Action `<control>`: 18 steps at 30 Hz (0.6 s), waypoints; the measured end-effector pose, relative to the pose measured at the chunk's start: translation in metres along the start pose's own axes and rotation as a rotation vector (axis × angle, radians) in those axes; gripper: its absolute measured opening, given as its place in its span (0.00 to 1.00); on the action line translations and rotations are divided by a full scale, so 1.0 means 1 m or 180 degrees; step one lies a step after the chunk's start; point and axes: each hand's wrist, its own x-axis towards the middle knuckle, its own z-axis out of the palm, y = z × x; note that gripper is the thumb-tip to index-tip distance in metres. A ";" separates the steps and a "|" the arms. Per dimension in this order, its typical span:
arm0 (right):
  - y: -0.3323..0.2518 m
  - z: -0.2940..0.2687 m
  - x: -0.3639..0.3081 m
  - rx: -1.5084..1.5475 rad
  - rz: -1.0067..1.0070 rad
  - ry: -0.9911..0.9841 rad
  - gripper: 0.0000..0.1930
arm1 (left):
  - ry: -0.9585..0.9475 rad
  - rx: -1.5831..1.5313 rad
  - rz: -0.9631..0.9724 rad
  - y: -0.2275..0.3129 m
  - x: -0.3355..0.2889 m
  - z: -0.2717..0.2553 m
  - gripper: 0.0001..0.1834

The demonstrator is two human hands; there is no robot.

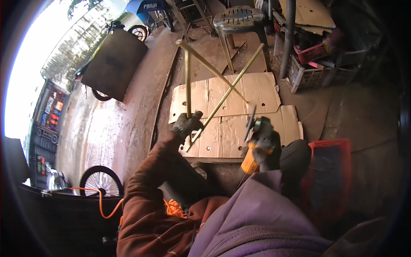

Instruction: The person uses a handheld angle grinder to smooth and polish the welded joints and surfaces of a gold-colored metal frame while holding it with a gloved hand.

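Gloved left hand (187,124) clenches a yellow metal rod frame (214,88) over cardboard sheets (239,115); right hand (264,143), half hidden behind the purple sleeve (257,214), grips an angle grinder (257,147).

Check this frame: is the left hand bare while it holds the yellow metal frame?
No, the left hand wears a dark knitted glove as it grips the yellow metal frame above the cardboard sheets.

My gloved left hand (187,124) is fisted, arm stretched fwd; gloved right hand (264,138) is clenched just right of it, elbow bent.
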 end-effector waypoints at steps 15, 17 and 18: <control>-0.175 -0.033 -0.018 -0.1488 -0.0767 0.0501 0.32 | -0.1109 0.1166 0.2116 0.198 -0.030 0.013 0.12; -0.181 -0.037 -0.023 -0.1826 -0.0635 0.0436 0.34 | -0.1049 0.1167 0.2645 0.175 -0.004 0.015 0.13; -0.186 -0.039 -0.026 -0.2022 -0.0551 0.0328 0.35 | -0.0918 0.1291 0.2633 0.170 -0.007 0.017 0.14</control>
